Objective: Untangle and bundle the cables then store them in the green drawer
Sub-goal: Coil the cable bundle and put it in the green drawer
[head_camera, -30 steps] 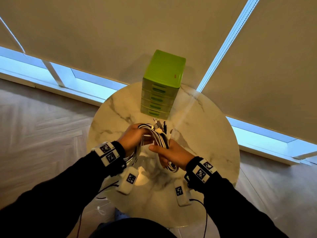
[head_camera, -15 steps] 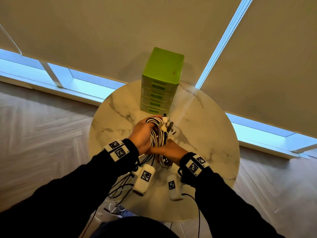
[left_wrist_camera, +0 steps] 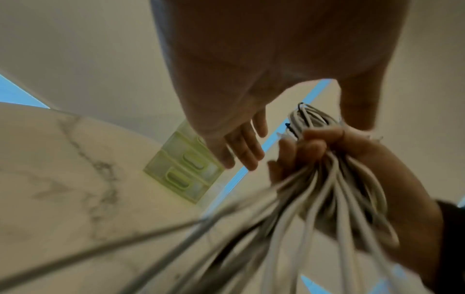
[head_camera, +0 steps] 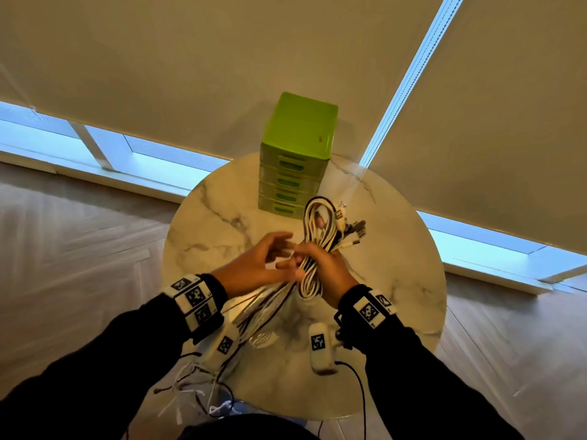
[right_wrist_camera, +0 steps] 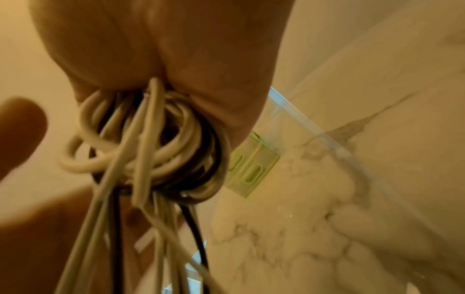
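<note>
Marble-topped round table (head_camera: 397, 281) carries the green drawer unit (head_camera: 298, 160) at its far edge; we clench our right hand (head_camera: 324, 271) round the coiled cables (head_camera: 317, 223) above it so the loops stay gathered while loose tails hang toward us. A second ago both hands held the coil; now our left hand (head_camera: 254, 268) has let go, fingers spread just beside it, drawers all closed

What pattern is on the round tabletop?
White marble with grey veining on the tabletop, clearest in the head view.
</note>
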A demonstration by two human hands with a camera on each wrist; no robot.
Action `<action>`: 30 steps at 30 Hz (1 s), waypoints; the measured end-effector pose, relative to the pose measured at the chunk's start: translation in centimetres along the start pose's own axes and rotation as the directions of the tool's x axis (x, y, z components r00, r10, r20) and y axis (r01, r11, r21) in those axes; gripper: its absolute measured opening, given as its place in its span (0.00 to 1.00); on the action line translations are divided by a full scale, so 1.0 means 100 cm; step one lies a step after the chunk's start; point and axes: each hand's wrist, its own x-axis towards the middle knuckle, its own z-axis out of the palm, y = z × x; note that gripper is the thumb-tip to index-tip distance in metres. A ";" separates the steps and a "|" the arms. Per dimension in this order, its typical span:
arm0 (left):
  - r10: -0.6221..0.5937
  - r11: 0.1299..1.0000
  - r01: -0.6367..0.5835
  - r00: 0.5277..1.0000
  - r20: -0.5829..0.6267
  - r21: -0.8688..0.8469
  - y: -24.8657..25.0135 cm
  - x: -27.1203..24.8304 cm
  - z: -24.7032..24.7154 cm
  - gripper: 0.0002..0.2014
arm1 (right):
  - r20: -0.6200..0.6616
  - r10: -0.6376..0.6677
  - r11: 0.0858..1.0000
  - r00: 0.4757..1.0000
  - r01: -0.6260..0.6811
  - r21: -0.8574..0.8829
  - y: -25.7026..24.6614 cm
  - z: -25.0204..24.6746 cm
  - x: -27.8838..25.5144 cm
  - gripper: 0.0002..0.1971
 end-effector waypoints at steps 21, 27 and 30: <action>-0.254 0.859 0.180 0.963 0.094 0.479 -0.030 -0.014 0.010 0.16 | 0.043 0.040 0.987 0.998 -0.033 -0.158 -0.063 -0.002 0.000 0.19; -0.162 0.795 0.087 0.984 0.072 0.600 -0.026 -0.024 0.005 0.08 | -0.022 0.011 0.721 1.000 -0.023 -0.693 -0.046 -0.019 -0.002 0.26; -0.098 0.818 0.077 0.995 0.006 0.570 -0.018 -0.025 0.001 0.04 | 0.020 0.076 0.681 0.997 -0.037 -0.732 -0.038 -0.021 -0.003 0.26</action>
